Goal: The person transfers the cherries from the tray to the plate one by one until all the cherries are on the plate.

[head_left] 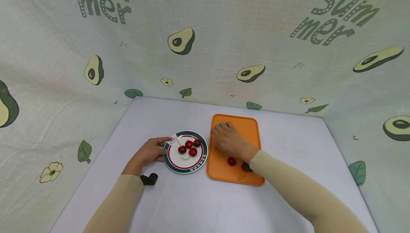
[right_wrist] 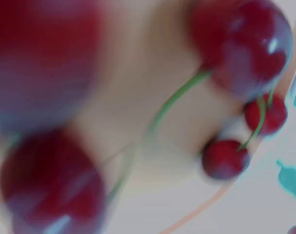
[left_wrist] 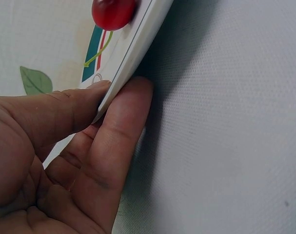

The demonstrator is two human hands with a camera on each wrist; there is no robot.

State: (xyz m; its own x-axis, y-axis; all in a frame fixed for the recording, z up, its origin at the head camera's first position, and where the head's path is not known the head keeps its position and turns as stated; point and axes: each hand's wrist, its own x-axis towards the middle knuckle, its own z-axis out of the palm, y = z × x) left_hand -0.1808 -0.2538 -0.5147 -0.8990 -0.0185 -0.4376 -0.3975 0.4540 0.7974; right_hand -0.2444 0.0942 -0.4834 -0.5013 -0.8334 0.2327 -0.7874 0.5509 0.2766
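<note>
A white plate [head_left: 185,170] with a green and red rim holds several red cherries [head_left: 189,144]. My left hand [head_left: 164,147] pinches its left edge. In the left wrist view the thumb lies on top of the plate [left_wrist: 133,58] and a finger [left_wrist: 123,131] presses under the rim, with one cherry [left_wrist: 113,12] just above. My right hand [head_left: 216,133] rests with curled fingers on the far left of an orange tray [head_left: 248,128]. What its fingers hold is hidden. Two cherries [head_left: 231,160] lie on the tray under that wrist. The right wrist view is a blur of stemmed cherries [right_wrist: 245,44].
The plate and tray sit side by side on a pale grey table [head_left: 288,144], walled on three sides by avocado-print cloth [head_left: 224,48]. A small black object [head_left: 149,179] sits at my left wrist.
</note>
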